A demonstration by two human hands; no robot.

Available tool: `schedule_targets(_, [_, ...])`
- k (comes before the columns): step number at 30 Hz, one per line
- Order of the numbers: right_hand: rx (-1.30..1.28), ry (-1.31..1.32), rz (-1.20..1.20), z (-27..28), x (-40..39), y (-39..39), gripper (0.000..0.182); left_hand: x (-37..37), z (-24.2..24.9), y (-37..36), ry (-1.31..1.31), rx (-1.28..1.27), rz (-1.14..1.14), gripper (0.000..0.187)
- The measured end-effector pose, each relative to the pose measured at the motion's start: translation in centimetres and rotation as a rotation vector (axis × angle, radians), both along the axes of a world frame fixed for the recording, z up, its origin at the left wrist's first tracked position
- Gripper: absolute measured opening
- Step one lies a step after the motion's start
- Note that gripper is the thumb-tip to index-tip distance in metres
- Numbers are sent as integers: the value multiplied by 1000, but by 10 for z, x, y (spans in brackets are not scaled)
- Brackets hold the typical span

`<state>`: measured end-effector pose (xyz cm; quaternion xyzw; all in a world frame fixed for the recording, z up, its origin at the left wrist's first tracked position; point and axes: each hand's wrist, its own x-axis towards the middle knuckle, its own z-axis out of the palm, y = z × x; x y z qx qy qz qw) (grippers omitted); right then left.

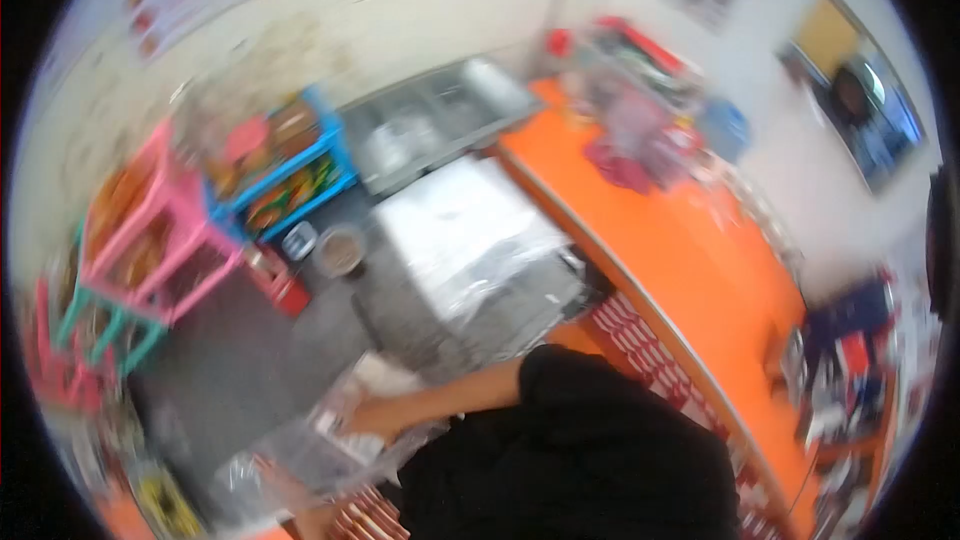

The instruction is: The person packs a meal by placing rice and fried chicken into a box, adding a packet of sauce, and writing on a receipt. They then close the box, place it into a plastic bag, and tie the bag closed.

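Observation:
A clear plastic bag (340, 445) with something pale in it spans the space between my hands over the grey worktop. My right hand (368, 418), reaching in from a black sleeve, is closed on the bag's upper part, beside a whitish piece (385, 377). Lower down, my left hand (285, 488) grips the bag's other side, its fingers partly covered by the film. Motion blurs both hands, and what the pale content is cannot be made out.
White sheets in plastic (465, 230) lie beyond my right arm, before a metal tray (440, 120). Pink racks (165, 230), a blue rack (335, 155), a red box (290, 295) and a round tub (340, 252) line the back. An orange counter (660, 250) holds bags.

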<state>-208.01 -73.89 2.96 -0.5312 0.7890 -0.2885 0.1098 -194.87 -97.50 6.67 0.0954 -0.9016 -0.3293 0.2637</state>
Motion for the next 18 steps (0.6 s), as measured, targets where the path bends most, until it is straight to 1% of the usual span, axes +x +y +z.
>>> schedule_targets(3, [191,39,155,3,3,-6,85,-45,-11,61,-137,37,-134,61])
schedule_targets(5, [72,101,156,5,2,0,84,-65,-17,85,-170,33,-218,59])
schedule_targets(6, [-45,199,132,-20,11,-12,85,-76,-20,95,-177,28,-261,58])
schedule_targets(7, [-143,311,80,-41,5,-8,85,-89,-21,105,-189,27,-317,58])
schedule_targets(8, [-134,275,84,-43,10,-14,84,-93,-23,112,-203,25,-341,57])
schedule_targets(10, [31,141,103,-21,8,-10,80,-103,-25,123,-231,22,-393,56])
schedule_targets(12, [131,77,99,-4,7,-5,77,-110,-27,131,-248,21,-431,54])
schedule_targets(16, [208,8,75,19,7,3,71,-118,-32,138,-273,29,-479,52])
schedule_targets(17, [211,10,74,12,8,0,71,-119,-33,139,-283,29,-482,51])
schedule_targets(18, [258,64,75,-1,10,-7,78,-120,-34,139,-292,31,-488,50])
